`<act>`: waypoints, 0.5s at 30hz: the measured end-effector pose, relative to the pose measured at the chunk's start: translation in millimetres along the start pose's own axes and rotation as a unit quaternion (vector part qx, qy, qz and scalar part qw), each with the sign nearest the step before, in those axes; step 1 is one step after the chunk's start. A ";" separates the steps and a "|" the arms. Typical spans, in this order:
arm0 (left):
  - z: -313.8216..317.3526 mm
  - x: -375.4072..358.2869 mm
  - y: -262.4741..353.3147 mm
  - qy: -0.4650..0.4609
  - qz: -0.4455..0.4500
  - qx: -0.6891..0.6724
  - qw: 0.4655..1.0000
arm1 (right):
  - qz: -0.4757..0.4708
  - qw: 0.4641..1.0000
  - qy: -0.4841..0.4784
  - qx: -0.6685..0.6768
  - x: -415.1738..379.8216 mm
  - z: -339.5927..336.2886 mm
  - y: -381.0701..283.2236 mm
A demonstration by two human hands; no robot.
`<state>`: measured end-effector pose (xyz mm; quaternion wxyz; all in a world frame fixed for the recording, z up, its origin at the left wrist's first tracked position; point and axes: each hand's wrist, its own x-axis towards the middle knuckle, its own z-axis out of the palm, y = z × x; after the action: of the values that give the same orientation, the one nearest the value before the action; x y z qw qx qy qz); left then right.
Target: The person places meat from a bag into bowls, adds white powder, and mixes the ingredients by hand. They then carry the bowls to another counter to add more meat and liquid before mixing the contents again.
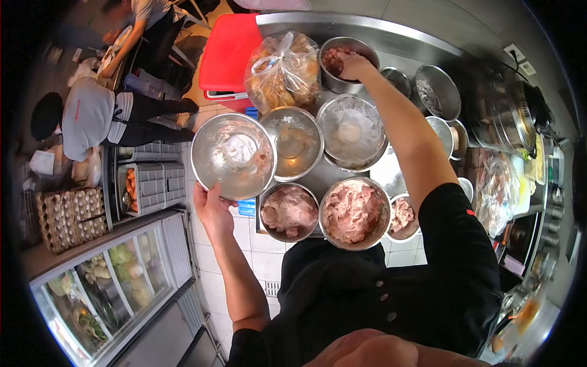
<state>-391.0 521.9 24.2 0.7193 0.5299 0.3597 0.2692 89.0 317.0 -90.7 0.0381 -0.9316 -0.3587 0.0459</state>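
My left hand (pixel 214 211) grips the rim of a steel bowl (pixel 235 153), thumb on the near side. The bowl is tilted towards me, and a thin pale residue smears its inside. At the back, my right hand (pixel 356 66) reaches into a deep steel pot on top of red chopped meat (pixel 336 60); its fingertips are buried or hidden there. Closest to my body stand a bowl of pale pink meat paste (pixel 354 211), a bowl of pink meat (pixel 288 211) and a smaller bowl of meat pieces (pixel 402 217).
Between my arms are a steel bowl with shallow liquid (pixel 295 144) and one with white residue (pixel 350 128). A tied plastic bag (pixel 284 70) stands beside a red cooler lid (pixel 229 52). Two other people work at the left, near egg trays (pixel 72 220) and a glass-topped fridge (pixel 110 287).
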 end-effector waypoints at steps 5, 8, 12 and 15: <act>19.6 13.3 -4.5 0.000 -0.001 -0.011 1.000 | 0.091 0.989 -0.118 -0.022 12.0 -3.4 -7.5; 32.3 24.5 -1.3 -0.033 -0.008 -0.008 0.999 | 0.034 0.993 -0.111 0.024 29.1 -7.0 15.7; 68.3 44.9 4.1 -0.045 -0.032 0.005 0.998 | 0.024 0.976 -0.040 0.211 25.3 -41.4 39.6; 97.7 76.2 -9.5 -0.080 -0.025 0.054 0.995 | 0.088 0.920 -0.006 0.381 7.5 -110.1 25.7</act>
<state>-267.1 522.1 14.9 0.7228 0.5785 0.3279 0.1878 124.0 298.9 15.5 0.3837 -0.8742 -0.2307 0.1881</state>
